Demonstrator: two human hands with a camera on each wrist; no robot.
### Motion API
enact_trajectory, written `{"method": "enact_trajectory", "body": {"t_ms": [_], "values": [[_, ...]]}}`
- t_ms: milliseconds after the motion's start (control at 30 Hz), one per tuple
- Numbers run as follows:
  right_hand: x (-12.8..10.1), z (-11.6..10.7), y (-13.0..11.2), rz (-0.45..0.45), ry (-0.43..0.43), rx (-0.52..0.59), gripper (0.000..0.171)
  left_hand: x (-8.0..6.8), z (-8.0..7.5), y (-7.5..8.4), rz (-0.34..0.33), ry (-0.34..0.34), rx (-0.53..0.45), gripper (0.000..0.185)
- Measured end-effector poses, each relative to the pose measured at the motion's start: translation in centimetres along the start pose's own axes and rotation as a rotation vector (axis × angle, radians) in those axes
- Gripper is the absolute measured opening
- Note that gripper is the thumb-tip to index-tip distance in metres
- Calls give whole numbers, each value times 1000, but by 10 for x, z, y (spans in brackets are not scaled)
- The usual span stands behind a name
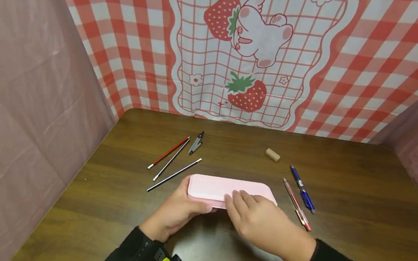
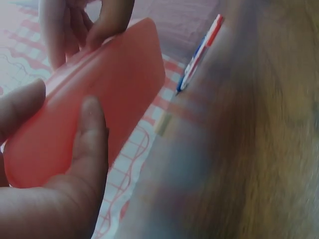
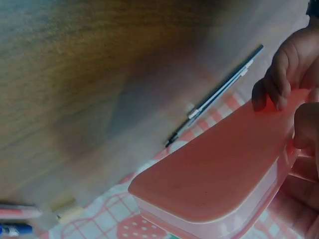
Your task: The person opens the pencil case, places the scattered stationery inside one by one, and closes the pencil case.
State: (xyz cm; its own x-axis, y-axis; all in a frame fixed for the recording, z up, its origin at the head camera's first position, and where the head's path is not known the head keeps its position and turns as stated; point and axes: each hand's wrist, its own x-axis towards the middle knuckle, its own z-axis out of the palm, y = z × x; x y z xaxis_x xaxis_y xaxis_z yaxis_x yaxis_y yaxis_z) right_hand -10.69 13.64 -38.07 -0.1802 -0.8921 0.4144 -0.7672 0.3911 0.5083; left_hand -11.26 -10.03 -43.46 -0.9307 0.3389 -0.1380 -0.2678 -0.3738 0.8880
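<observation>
A pink pencil case [image 1: 231, 190] lies shut near the front middle of the dark wooden table [image 1: 360, 184]. My left hand [image 1: 185, 206] grips its left end, with the thumb on the near edge and the fingers curled behind. My right hand [image 1: 252, 211] holds the near right part, fingers over the lid. In the left wrist view the case [image 2: 99, 109] fills the frame under my thumb [image 2: 89, 139], and the right hand's fingers [image 2: 84, 25] pinch its far end. In the right wrist view the case [image 3: 219, 174] appears tilted, with left-hand fingers [image 3: 279, 79] curled over its edge.
A red pencil [image 1: 168, 153], two dark pencils [image 1: 174, 175] and a metal compass [image 1: 195, 143] lie left of the case. An eraser [image 1: 272, 154], a blue pen [image 1: 302, 194] and a pink pen [image 1: 297, 204] lie to its right. Cloth walls enclose the table's back and sides.
</observation>
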Motion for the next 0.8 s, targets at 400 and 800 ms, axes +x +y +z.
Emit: {"method": "enact_trajectory", "body": {"t_ms": [400, 800], "values": [[-6, 8, -6, 90, 86, -8, 37, -2, 7, 1, -4, 49, -32, 79], [-9, 11, -9, 168, 278, -2, 29, -3, 15, -2, -17, 54, -43, 79]]}}
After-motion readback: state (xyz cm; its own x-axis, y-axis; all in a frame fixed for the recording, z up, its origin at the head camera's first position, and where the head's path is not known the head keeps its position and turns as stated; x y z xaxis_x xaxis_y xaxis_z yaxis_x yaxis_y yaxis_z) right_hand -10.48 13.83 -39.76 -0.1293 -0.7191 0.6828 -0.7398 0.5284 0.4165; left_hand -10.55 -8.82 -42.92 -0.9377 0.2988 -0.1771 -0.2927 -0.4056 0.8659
